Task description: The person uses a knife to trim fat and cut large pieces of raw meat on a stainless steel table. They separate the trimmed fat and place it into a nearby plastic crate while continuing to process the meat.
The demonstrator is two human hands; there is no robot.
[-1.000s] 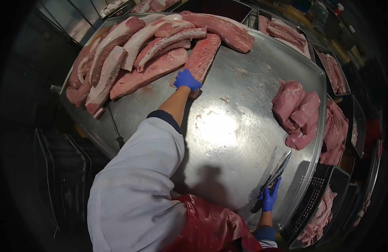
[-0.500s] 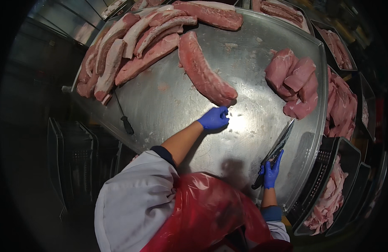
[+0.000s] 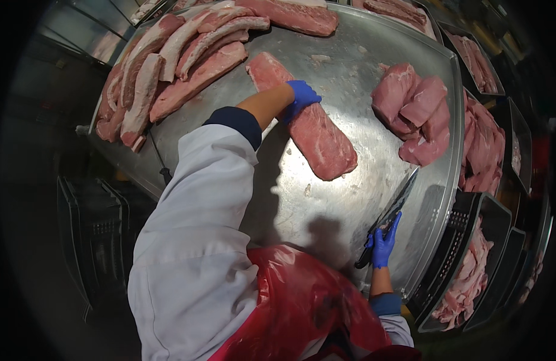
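Observation:
My left hand in a blue glove lies across the middle of a long boneless pork loin, fingers curled over it. The loin slants on the metal table, its near end wide and smooth. Part of it is hidden under my hand and wrist. My right hand, also gloved in blue, rests low at the right with a knife in its grip, some fingers stretched out beside the handle. The dark-handled blade points away, its tip just short of a heap of trimmed pork pieces.
Several long pork loins are piled at the far left of the steel table. A sharpening steel lies near its left edge, partly behind my sleeve. Crates of meat, one with pale trimmings, line the right side.
My left hand has reached forward from beside the loin's near end and taken hold of its middle. The loin has turned, showing a broader face. My right hand and knife have hardly moved.

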